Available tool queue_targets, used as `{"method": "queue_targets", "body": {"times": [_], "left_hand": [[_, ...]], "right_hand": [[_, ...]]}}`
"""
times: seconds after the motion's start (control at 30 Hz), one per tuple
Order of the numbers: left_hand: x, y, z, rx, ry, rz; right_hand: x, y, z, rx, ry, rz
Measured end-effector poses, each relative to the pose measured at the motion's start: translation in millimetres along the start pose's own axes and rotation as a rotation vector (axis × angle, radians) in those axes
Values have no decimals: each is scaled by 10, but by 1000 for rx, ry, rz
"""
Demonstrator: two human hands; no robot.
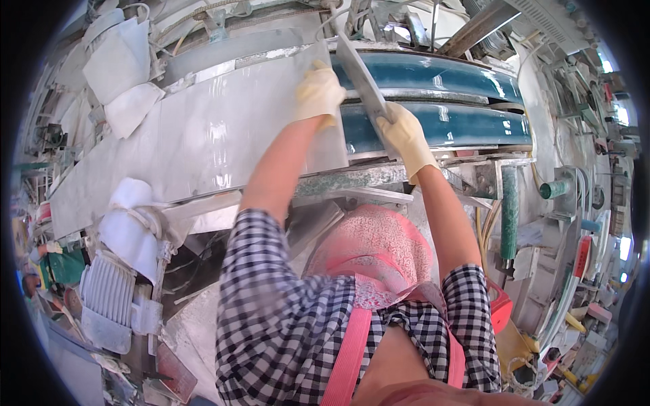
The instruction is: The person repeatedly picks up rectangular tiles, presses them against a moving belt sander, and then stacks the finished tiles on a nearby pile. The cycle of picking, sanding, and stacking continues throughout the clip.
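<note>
Both my hands wear cream-coloured gloves. My left hand [318, 91] lies on top of a long, glossy pale-grey slab [210, 128], near its right end; its fingers look stretched out over the surface. My right hand [406, 139] is closed on the near end of a narrow grey strip [362, 81], which is tilted and points away from me. The strip crosses two blue-green belts [440, 125], standing apart from the slab's end at the near side. How the right fingers wrap under the strip is partly hidden.
A ribbed motor [108, 298] sits below the slab at left, with a white cloth-like cover [128, 210] above it. Pale sheets [122, 68] lean at the far left. A green roller [509, 213], metal frame parts and a red container [499, 308] stand at right.
</note>
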State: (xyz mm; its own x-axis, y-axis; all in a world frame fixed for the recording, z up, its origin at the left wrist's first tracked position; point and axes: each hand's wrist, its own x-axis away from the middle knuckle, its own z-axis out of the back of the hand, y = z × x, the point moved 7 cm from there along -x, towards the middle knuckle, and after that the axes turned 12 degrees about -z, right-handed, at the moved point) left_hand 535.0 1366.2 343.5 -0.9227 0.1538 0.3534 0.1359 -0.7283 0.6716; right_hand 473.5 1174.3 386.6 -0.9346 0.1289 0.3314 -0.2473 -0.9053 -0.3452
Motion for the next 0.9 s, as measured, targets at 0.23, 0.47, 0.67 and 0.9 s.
{"method": "queue_targets", "body": {"times": [0.23,0.47,0.67,0.9], "left_hand": [[467,-713,433,665,245,-60],[669,-495,103,822,332,-109],[531,-398,-65,388,296,-278],[396,-665,-29,-369,270,117]], "right_hand": [[30,-292,-210,-194,-71,133],[54,-473,-354,-138,-84,190],[391,-645,-323,49,60,143],[451,-575,-464,206,-6,-38]]}}
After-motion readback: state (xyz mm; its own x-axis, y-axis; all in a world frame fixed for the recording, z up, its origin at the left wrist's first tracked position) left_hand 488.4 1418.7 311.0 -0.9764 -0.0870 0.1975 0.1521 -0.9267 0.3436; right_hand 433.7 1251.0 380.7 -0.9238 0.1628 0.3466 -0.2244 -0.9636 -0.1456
